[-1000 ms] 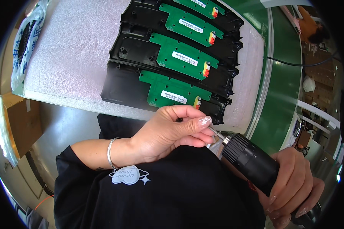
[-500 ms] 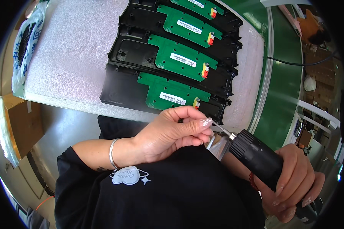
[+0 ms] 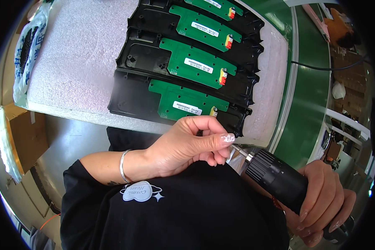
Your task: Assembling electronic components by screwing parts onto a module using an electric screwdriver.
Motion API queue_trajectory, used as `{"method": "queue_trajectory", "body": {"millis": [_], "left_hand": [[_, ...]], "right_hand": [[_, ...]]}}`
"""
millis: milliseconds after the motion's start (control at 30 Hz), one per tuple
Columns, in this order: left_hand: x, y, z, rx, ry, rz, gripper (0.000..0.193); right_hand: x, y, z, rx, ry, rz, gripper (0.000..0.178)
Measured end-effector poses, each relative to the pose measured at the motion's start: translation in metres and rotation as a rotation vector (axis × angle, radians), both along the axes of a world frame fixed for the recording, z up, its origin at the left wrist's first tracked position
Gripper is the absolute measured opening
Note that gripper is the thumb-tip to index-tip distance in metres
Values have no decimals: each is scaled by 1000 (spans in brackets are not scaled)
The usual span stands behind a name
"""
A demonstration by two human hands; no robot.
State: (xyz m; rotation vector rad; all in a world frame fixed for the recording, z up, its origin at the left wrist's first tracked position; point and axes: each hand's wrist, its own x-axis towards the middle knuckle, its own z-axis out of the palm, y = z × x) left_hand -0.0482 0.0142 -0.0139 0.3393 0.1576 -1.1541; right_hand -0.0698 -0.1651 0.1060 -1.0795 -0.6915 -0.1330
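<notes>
My right hand [image 3: 327, 196] is wrapped round a black electric screwdriver [image 3: 275, 177], its bit [image 3: 238, 149] slanting up and left. At the bit's tip, my left hand [image 3: 187, 143] has thumb and fingers pinched together; whatever they hold is hidden. Just beyond this hand lies the nearest black plastic housing [image 3: 131, 98], with a green circuit board [image 3: 166, 100] on it. The board carries a white label and a red-yellow-white connector, partly covered by my fingers. Several more housings with the same boards, such as this green board [image 3: 183, 54], are lined up behind.
The housings rest on a pale foam-covered surface [image 3: 75, 62]. A clear plastic bag [image 3: 29, 58] with blue print sits at its far left corner. Cardboard boxes [image 3: 29, 137] stand lower left. A green surface [image 3: 306, 96] with a black cable [image 3: 321, 68] lies right.
The screwdriver has shifted slightly left and down, its bit now under my left thumb. The left hand keeps its pinch with the fingers slightly readjusted.
</notes>
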Motion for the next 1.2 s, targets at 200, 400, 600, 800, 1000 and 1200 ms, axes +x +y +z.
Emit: {"method": "queue_trajectory", "body": {"millis": [200, 400, 600, 800, 1000, 1200], "left_hand": [[5, 2, -1, 97, -331, -47, 11], [4, -12, 15, 76, 131, -125, 22], [11, 9, 16, 160, 143, -85, 27], [19, 9, 9, 190, 66, 103, 23], [17, 7, 8, 184, 86, 136, 23], [16, 7, 9, 187, 87, 116, 24]], "right_hand": [[-11, -6, -4, 328, 15, -48, 32], [7, 2, -20, -53, 99, -273, 30], [18, -9, -30, -286, 197, -281, 26], [25, -12, -29, -382, 226, -238, 23], [28, -5, -30, -451, 220, -184, 22], [28, -3, -36, -355, 211, -243, 23]]}}
